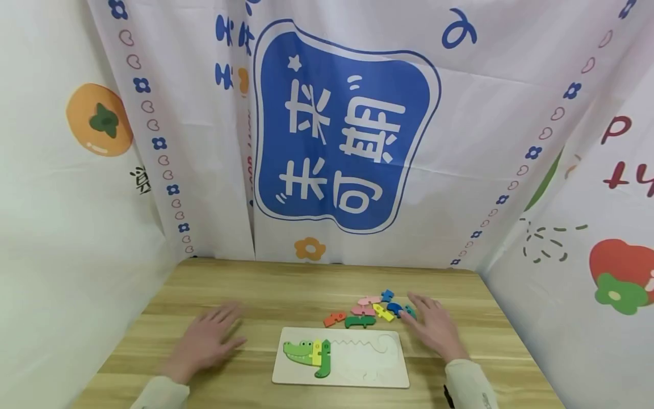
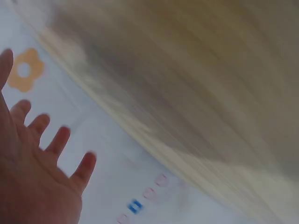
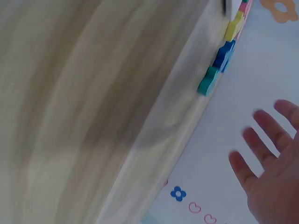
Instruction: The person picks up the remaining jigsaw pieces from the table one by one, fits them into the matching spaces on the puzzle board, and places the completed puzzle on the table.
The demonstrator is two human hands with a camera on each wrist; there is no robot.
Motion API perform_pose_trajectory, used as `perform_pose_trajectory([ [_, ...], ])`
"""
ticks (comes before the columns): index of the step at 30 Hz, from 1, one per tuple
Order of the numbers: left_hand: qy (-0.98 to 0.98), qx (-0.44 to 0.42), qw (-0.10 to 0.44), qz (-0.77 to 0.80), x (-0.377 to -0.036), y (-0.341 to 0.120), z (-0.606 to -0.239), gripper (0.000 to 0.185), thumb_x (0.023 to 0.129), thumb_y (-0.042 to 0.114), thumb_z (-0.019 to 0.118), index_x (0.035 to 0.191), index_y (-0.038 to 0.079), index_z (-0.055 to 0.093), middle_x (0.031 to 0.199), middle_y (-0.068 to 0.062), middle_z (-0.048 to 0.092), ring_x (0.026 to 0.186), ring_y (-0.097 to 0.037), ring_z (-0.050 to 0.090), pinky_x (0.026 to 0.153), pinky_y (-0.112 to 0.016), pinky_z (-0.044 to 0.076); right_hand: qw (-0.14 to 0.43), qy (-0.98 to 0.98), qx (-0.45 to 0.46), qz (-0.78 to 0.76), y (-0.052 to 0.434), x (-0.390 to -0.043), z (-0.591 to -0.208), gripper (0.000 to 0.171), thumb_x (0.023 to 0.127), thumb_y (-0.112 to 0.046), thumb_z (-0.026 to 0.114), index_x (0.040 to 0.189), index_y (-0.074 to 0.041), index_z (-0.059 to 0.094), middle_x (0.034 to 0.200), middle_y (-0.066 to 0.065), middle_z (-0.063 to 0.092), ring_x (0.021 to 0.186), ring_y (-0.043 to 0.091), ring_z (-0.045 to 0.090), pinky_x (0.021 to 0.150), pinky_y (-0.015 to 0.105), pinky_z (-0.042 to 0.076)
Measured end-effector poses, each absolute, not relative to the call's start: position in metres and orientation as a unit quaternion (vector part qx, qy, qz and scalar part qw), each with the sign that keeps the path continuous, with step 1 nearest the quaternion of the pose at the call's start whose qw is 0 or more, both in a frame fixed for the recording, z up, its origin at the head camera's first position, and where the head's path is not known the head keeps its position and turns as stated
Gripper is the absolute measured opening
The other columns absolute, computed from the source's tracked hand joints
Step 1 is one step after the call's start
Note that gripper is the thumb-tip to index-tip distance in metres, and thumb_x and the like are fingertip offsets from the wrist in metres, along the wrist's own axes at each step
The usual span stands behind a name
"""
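My left hand (image 1: pixel 206 341) lies flat on the wooden table (image 1: pixel 265 284), fingers straight and spread, holding nothing; it sits well to the left of the puzzle board (image 1: pixel 357 375). In the left wrist view the same hand (image 2: pixel 32 177) shows open fingers against the blurred table edge and the white cloth behind it.

My right hand (image 1: pixel 431 326) rests palm down at the right of the board, fingers straight and spread, holding nothing. Its fingertips reach the near end of the loose puzzle pieces, just beside a teal piece (image 1: pixel 410 311) and a dark blue piece (image 1: pixel 394 308) (I cannot tell whether they touch). The right wrist view shows the hand (image 3: pixel 275 172) open, with the teal piece (image 3: pixel 208 81) and the blue one (image 3: pixel 225 56) at the table's edge.

Further along the cluster lie a yellow piece (image 1: pixel 382 312), two pink pieces (image 1: pixel 364 309), a green piece (image 1: pixel 360 322), an orange-red piece (image 1: pixel 334 318) and a light blue piece (image 1: pixel 387 295).

In the board sit the green crocodile head (image 1: pixel 297 350), a yellow slice (image 1: pixel 317 352) and a green leg slice (image 1: pixel 325 359); the rest of the outline is bare.

A white printed curtain (image 1: pixel 347 125) with a blue panel hangs behind the table.
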State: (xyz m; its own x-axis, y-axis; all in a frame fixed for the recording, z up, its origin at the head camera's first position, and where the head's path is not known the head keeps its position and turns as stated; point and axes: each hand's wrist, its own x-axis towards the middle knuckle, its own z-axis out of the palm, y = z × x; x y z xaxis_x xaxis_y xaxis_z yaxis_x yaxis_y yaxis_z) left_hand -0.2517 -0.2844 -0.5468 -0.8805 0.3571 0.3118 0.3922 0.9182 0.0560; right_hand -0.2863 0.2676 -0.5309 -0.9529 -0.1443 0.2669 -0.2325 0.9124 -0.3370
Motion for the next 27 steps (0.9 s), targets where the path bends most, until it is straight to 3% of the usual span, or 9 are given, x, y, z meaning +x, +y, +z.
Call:
perform_pose_trajectory([
  [4,-0.963,-0.226,0.093,-0.112,-0.247,-0.259,-0.545,0.08,0.092,0.064,0.065,0.155,0.018,0.049,0.156,-0.011,0.052,0.138,-0.043,0.052,0.108,-0.07,0.041,0.076,-0.961,0.081,0.254,0.247,-0.298,-0.53,0.054,0.103,-0.043,0.062,0.147,-0.01,0.059,0.127,0.015,0.07,0.111,0.034,0.065,0.096,0.057,0.052],
  [8,-0.956,-0.253,0.024,-0.147,-0.243,-0.237,-0.542,0.1,0.083,0.075,0.068,0.16,0.018,0.041,0.161,-0.01,0.046,0.141,-0.045,0.048,0.11,-0.073,0.037,0.04,-0.956,0.088,0.278,0.231,-0.312,-0.536,0.044,0.098,-0.027,0.073,0.137,-0.007,0.067,0.113,0.009,0.07,0.082,0.017,0.056,0.072,0.038,0.05],
  [10,-0.95,-0.263,-0.012,-0.167,-0.242,-0.227,-0.542,0.108,0.078,0.078,0.071,0.162,0.018,0.037,0.164,-0.009,0.043,0.144,-0.046,0.044,0.111,-0.073,0.035,0.033,-0.957,0.095,0.271,0.228,-0.319,-0.542,0.042,0.094,-0.021,0.077,0.134,-0.008,0.07,0.116,0.01,0.071,0.084,0.017,0.059,0.074,0.039,0.052],
  [16,-0.936,-0.284,-0.08,-0.192,-0.242,-0.205,-0.539,0.118,0.071,0.077,0.077,0.164,0.02,0.032,0.169,-0.003,0.035,0.15,-0.039,0.038,0.117,-0.068,0.031,0.035,-0.96,0.114,0.252,0.224,-0.329,-0.553,0.039,0.086,-0.009,0.084,0.123,-0.008,0.076,0.122,0.012,0.073,0.111,0.03,0.068,0.096,0.052,0.056],
  [21,-0.934,-0.28,-0.109,-0.195,-0.246,-0.201,-0.542,0.118,0.071,0.076,0.078,0.164,0.021,0.031,0.17,-0.001,0.033,0.151,-0.037,0.037,0.118,-0.068,0.029,0.036,-0.957,0.127,0.258,0.224,-0.33,-0.552,0.036,0.083,-0.001,0.085,0.118,-0.005,0.077,0.109,0.007,0.075,0.094,0.02,0.067,0.084,0.043,0.06],
  [27,-0.934,-0.274,-0.121,-0.195,-0.248,-0.202,-0.545,0.117,0.072,0.071,0.082,0.164,0.019,0.031,0.167,-0.005,0.038,0.15,-0.038,0.039,0.118,-0.068,0.03,0.02,-0.952,0.127,0.277,0.229,-0.333,-0.556,0.046,0.082,-0.001,0.085,0.126,-0.005,0.073,0.092,-0.001,0.068,0.083,0.012,0.058,0.076,0.035,0.055],
])
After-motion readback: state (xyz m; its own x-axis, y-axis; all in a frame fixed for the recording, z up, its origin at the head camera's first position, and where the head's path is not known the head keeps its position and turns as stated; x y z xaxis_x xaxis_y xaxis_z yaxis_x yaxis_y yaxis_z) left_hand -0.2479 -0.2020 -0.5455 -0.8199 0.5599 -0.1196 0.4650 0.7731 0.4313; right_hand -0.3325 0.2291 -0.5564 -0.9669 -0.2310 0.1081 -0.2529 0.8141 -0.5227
